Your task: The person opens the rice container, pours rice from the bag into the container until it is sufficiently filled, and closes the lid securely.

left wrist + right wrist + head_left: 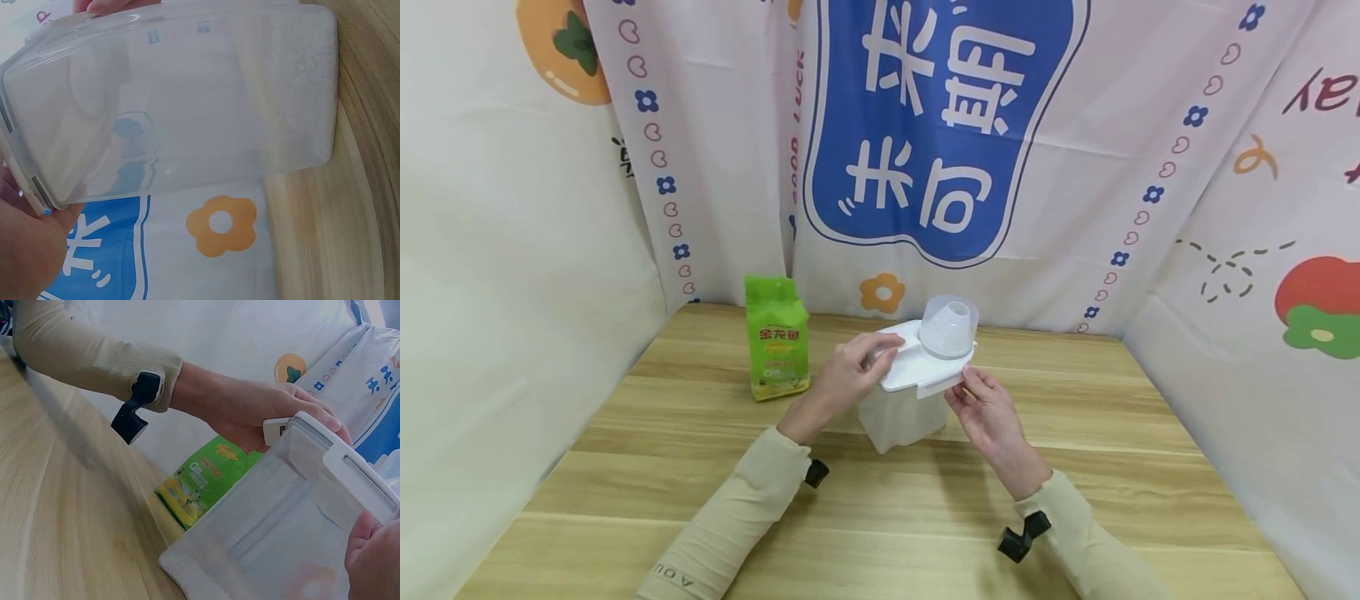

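Clear plastic container point(898, 417) with white lid point(917, 362), mid-table, held between both hands.

Container stands upright on the wooden table point(700, 500), long axis vertical; a clear domed cap point(949, 327) sits on the lid's far end. Left hand point(850, 375) curls over the lid's left edge, gripping its clip; right hand point(992, 417) pinches the front right clip from below. Both hands equally near. Behind left: green pouch point(777, 348), yellow Chinese lettering, small print unreadable. Backdrop banner point(943, 125): large white characters on blue, upside down.
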The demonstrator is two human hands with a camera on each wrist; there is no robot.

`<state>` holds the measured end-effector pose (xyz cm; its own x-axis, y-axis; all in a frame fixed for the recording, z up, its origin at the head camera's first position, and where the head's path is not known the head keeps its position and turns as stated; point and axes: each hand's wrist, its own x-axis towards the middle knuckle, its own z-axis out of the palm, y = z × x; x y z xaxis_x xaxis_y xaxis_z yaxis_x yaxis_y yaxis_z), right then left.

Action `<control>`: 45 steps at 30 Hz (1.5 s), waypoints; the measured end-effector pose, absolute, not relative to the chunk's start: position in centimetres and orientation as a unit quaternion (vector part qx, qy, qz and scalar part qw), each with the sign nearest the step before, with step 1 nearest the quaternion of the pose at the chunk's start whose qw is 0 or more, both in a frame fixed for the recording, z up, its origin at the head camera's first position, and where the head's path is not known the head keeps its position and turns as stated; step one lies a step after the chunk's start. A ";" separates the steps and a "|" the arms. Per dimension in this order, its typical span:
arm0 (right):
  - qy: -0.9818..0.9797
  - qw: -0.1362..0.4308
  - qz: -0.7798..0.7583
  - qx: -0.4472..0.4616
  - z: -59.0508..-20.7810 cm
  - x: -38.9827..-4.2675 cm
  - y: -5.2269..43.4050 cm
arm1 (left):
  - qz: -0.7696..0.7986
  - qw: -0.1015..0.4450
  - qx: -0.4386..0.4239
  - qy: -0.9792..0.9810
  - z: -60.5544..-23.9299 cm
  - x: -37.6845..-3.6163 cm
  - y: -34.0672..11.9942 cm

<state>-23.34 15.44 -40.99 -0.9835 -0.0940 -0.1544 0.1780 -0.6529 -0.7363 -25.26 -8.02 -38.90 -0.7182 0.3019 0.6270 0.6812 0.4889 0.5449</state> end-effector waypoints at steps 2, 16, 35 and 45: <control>0.412 0.073 -0.907 0.050 -40.9 -23.3 15.3 | -0.410 0.233 -0.296 -0.831 -38.9 -25.2 -8.1; 0.431 0.073 -0.899 0.035 -40.6 -23.3 15.1 | -0.416 0.238 -0.307 -0.822 -38.6 -25.4 -8.4; 0.429 0.103 -0.896 0.043 -40.2 -23.2 15.8 | -0.386 0.249 -0.329 -0.825 -39.0 -25.1 -8.2; 0.464 0.167 -0.870 -0.021 -40.0 -23.2 16.9 | -0.391 0.230 -0.324 -0.830 -38.6 -24.7 -8.2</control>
